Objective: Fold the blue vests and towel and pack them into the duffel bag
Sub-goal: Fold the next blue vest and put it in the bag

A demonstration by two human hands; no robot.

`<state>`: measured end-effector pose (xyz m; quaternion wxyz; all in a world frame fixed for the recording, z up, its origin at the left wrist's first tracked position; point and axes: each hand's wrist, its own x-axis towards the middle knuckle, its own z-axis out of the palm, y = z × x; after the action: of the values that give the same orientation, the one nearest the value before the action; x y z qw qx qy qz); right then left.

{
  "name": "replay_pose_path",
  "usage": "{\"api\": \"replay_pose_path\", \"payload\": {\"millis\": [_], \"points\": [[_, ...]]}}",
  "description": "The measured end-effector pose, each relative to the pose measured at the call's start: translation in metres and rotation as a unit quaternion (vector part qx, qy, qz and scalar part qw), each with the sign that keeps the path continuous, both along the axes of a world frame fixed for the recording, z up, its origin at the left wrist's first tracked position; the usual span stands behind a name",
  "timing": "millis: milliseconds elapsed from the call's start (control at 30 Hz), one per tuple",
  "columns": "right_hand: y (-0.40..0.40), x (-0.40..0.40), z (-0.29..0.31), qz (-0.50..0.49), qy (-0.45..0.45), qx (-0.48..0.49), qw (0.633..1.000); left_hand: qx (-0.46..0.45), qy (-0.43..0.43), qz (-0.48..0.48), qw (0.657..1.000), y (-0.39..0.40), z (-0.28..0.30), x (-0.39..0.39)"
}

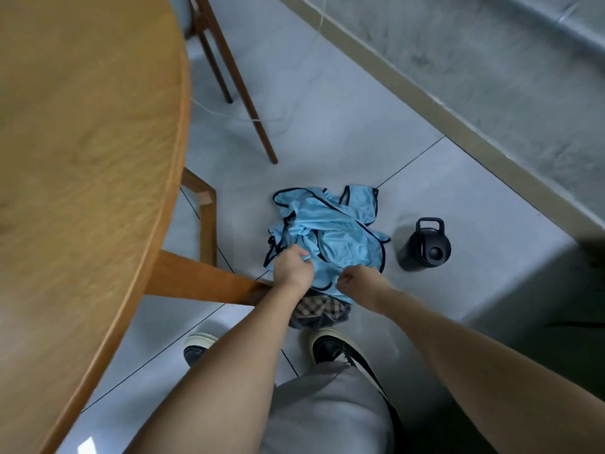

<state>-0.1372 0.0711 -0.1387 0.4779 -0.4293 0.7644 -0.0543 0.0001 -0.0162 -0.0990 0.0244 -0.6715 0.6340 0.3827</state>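
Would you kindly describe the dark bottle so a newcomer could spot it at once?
Start at the round wooden table, then look across the grey tiled floor past the heap of blue vests. To its right stands the black bottle, the only dark, hard thing there, with a loop handle.

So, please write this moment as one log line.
stage: pickup | left hand: grips blue vests | right hand: grips vests | vests: crumpled on floor

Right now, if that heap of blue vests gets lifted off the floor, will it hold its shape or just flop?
Probably flop: the blue vests lie crumpled in loose folds. They look thin and shiny, so likely light and a bit slippery. The left hand already bunches a handful, which suggests the cloth gathers easily; loose straps may dangle.
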Motion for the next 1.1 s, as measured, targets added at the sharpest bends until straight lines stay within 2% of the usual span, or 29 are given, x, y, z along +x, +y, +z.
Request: {"api": "replay_pose_path", "payload": {"millis": [133, 233, 400, 533, 667, 800, 933, 1100], "points": [[0.011, -0.004, 0.046, -0.002, -0.008, -0.018, 1.0, -0.027, 0.05, 0.004, 0.998, 0.011, 0.057, -0.004], [0.023, -0.003, 0.087, 0.0, -0.025, -0.068, 0.997, -0.065, 0.117, 0.035, 0.99, 0.02, 0.108, -0.009], [0.037, 0.002, 0.161, -0.032, -0.033, -0.158, 0.986, -0.132, 0.239, 0.077, 0.959, 0.046, 0.204, -0.009], [0.05, 0.005, 0.229, -0.03, -0.004, -0.217, 0.976, -0.177, 0.324, 0.056, 0.928, 0.064, 0.285, -0.004], [0.066, 0.005, 0.302, -0.059, 0.025, -0.317, 0.946, -0.235, 0.372, 0.021, 0.898, 0.076, 0.369, 0.009], [0.078, 0.004, 0.391, -0.087, 0.053, -0.421, 0.901, -0.309, 0.408, -0.018, 0.859, 0.083, 0.456, 0.029], [0.085, 0.008, 0.478, -0.096, 0.098, -0.502, 0.854, -0.375, 0.409, -0.039, 0.831, 0.086, 0.541, 0.056], [0.089, 0.035, 0.584, -0.072, 0.09, -0.579, 0.807, -0.463, 0.398, -0.019, 0.792, 0.086, 0.648, 0.104]]}}
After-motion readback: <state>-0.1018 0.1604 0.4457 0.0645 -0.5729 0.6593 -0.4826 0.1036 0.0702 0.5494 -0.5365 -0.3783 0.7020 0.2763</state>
